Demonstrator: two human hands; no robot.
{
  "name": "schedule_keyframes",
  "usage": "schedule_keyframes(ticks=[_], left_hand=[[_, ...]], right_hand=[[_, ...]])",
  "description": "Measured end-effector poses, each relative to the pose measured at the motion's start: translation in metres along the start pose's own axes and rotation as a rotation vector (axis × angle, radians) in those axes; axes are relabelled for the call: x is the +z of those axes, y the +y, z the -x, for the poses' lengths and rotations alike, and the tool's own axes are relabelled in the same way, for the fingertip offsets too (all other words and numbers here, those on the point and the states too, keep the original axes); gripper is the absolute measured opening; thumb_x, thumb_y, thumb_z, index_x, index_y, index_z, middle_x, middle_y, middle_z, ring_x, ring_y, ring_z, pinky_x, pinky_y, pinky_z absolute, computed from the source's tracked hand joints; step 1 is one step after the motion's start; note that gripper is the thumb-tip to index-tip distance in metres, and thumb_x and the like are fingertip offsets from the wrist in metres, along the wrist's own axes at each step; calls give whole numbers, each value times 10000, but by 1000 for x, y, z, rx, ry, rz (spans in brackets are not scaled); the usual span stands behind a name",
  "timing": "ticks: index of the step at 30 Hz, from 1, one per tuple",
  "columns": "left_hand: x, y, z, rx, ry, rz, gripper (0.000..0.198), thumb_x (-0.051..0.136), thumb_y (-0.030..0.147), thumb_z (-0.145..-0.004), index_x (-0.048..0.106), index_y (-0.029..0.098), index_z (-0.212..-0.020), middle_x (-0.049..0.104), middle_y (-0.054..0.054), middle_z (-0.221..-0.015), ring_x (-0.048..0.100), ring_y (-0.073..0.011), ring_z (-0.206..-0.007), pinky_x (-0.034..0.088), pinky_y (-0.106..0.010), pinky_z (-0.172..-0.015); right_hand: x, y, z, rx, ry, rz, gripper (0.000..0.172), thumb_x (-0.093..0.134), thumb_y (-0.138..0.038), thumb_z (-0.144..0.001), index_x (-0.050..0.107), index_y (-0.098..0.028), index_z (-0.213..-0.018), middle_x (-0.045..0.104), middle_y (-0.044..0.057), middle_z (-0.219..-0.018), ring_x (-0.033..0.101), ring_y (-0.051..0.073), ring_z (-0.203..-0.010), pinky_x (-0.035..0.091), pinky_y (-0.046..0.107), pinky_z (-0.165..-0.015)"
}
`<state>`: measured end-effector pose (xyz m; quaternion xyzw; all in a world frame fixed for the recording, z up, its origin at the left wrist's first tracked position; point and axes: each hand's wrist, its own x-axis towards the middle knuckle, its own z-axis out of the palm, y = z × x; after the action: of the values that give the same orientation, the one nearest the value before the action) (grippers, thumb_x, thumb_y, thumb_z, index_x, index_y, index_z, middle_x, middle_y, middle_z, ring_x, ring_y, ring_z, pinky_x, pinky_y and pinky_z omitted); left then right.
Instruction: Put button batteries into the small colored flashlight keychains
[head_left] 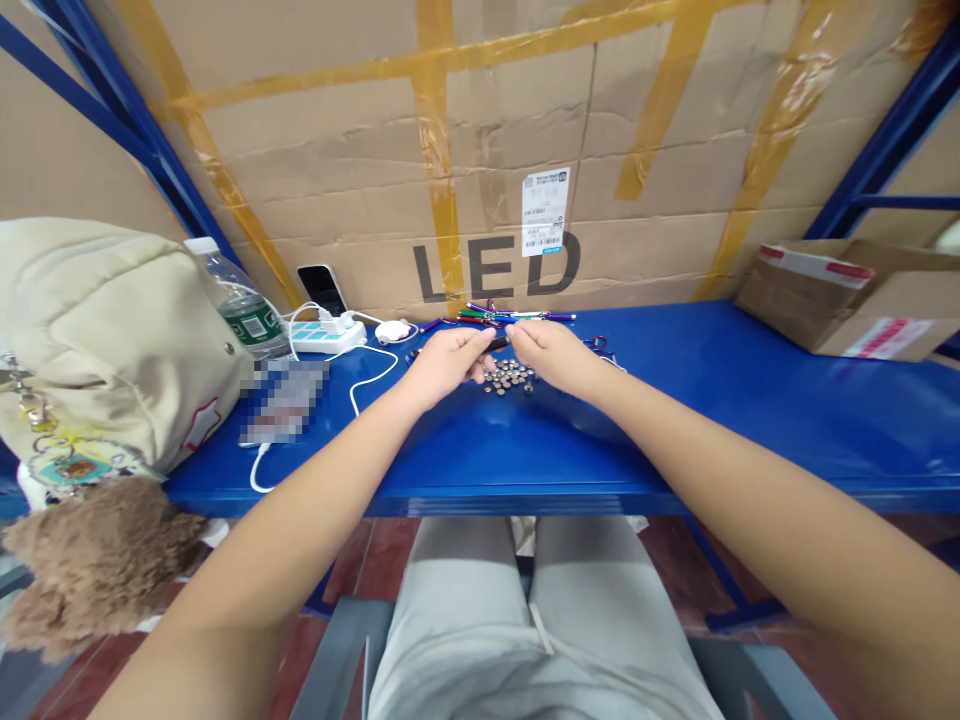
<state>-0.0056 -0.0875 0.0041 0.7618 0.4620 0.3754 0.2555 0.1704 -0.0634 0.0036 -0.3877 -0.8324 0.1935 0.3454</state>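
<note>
Got this slim, dark stick [499, 343] pinched between my left hand [450, 360] and right hand [553, 355], pretty much sideways, right end angled a touch higher in my view. My fingers cover both ends, so only the middle shows, tbh.

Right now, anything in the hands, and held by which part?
A dark slim piece: left hand at its left end, right hand at its right. Too small to identify.
</note>
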Motion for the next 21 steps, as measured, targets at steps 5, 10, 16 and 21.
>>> schedule_keyframes(ticks=[5, 10, 16, 21], left_hand=[[-3, -12, -5, -158, -146, 225, 310, 375, 419, -966, 568, 176, -970, 547, 6, -595, 383, -56, -376, 273, -185, -370], [-11, -19, -5, 27, -157, -257, 292, 449, 365, -920, 639, 180, -799, 614, 0, -616, 509, -105, -493, 402, -224, -490], [-17, -21, -4, 170, -216, -506, 188, 555, 300, -861, 703, 214, -939, 706, -14, -991, 629, -184, -924, 462, -292, -839], [-27, -24, -4, 162, -168, -512, 185, 561, 319, -861, 704, 227, -934, 706, -6, -998, 635, -183, -910, 473, -277, -810]], right_hand=[[-5, 6, -1, -166, -90, 491, 329, 323, -316, -947, 558, -168, -772, 628, 62, -784, 520, 165, -695, 304, 264, -624], [-10, 3, 1, -84, -201, 608, 362, 346, -358, -937, 594, -172, -749, 656, 81, -793, 547, 184, -703, 295, 267, -592], [-37, 13, 4, 48, -391, 502, 420, 368, -405, -914, 561, -183, -615, 629, 55, -706, 521, 162, -619, 331, 275, -575], [-55, 23, 7, 132, -415, 443, 391, 455, -465, -872, 593, -194, -626, 602, 28, -649, 501, 146, -579, 339, 275, -552]])
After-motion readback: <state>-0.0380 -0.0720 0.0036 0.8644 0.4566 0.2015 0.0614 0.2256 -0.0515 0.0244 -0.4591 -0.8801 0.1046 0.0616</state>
